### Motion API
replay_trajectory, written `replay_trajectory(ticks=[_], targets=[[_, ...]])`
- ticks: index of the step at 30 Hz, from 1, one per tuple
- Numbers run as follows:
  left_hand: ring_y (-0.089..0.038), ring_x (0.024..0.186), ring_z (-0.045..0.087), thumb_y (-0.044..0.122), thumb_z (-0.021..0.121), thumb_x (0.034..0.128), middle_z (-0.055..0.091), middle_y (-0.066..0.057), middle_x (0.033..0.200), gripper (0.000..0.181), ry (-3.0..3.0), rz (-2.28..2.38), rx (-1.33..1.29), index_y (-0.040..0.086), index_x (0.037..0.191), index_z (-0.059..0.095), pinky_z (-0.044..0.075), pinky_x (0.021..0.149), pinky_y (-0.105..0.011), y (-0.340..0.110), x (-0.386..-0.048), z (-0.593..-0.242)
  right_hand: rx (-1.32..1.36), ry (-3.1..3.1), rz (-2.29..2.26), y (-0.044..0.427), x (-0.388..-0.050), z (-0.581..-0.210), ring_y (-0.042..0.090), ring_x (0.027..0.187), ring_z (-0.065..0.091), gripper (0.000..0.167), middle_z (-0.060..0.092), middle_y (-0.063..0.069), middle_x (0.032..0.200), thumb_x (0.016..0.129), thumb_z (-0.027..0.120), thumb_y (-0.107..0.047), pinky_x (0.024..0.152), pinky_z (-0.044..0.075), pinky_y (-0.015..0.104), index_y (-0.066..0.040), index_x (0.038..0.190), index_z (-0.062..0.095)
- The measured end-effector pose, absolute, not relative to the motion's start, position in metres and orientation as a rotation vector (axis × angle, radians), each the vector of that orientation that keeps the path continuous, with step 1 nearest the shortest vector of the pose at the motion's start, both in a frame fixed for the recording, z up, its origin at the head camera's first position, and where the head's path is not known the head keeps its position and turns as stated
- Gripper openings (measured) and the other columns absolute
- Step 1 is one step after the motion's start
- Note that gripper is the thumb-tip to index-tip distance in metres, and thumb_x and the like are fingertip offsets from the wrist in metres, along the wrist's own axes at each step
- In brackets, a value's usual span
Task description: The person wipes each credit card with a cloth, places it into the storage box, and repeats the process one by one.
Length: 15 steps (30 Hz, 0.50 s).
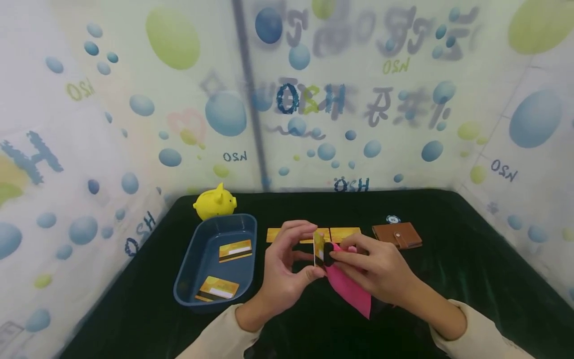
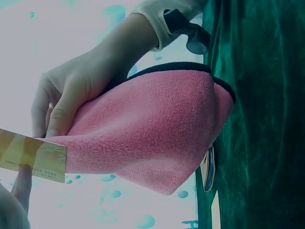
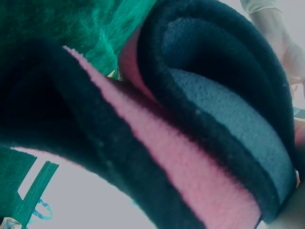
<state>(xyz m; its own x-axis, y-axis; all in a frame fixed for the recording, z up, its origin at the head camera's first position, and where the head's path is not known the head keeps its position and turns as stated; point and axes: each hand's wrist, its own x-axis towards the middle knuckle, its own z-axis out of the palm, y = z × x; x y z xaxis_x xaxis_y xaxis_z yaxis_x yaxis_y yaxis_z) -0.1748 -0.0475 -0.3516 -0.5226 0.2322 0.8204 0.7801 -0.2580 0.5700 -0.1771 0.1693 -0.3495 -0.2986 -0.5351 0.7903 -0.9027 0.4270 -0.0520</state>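
My left hand (image 1: 287,267) holds a gold bank card (image 1: 319,248) on edge, thumb below and fingers above. In the left wrist view, a fingertip (image 2: 23,183) lies against the face of that card (image 2: 47,164), where embossed digits show. A pink cloth (image 1: 351,289) with dark edging is bunched in the fingers of my right hand (image 1: 381,264), right up against the card. Its loose corner hangs down toward the table. Close up in the right wrist view, the folded cloth (image 3: 176,152) fills most of the picture and hides the fingertips.
On the left stands a blue tray (image 1: 190,264) with two gold cards inside, a yellow piggy bank (image 1: 215,202) behind it. Two more gold cards (image 1: 345,234) lie beyond the hands. A brown wallet (image 1: 399,235) and a poker chip (image 1: 393,219) are at the right on dark green cloth.
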Motion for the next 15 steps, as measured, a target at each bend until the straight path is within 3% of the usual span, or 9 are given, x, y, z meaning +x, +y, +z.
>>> replay_trajectory(ticks=[5, 15], targets=[[-0.024, 0.111, 0.058, 0.043, 0.068, 0.0903, 0.049, -0.022, 0.123, 0.063, -1.564, -1.826, -1.231, -0.006, 0.127, 0.052, 0.061, 0.072, -0.037, -0.0491, -0.1753, -0.3512, 1.223, -1.981, 0.645, 0.1688, -0.1769, -0.3512, 0.014, 0.072, 0.063, 0.037, 0.064, 0.005, 0.095, 0.101, 0.056, -0.04, 0.066, 0.056, 0.02, -0.011, 0.104, 0.078], [-0.023, 0.112, 0.055, 0.042, 0.067, 0.0905, 0.048, -0.019, 0.125, 0.064, -1.555, -1.815, -1.237, -0.007, 0.128, 0.051, 0.06, 0.076, -0.034, -0.0543, -0.1782, -0.3504, 1.264, -1.952, 0.669, 0.1651, -0.1768, -0.3523, 0.01, 0.066, 0.057, 0.033, 0.063, 0.004, 0.093, 0.1, 0.059, -0.037, 0.062, 0.051, 0.013, -0.01, 0.102, 0.078]])
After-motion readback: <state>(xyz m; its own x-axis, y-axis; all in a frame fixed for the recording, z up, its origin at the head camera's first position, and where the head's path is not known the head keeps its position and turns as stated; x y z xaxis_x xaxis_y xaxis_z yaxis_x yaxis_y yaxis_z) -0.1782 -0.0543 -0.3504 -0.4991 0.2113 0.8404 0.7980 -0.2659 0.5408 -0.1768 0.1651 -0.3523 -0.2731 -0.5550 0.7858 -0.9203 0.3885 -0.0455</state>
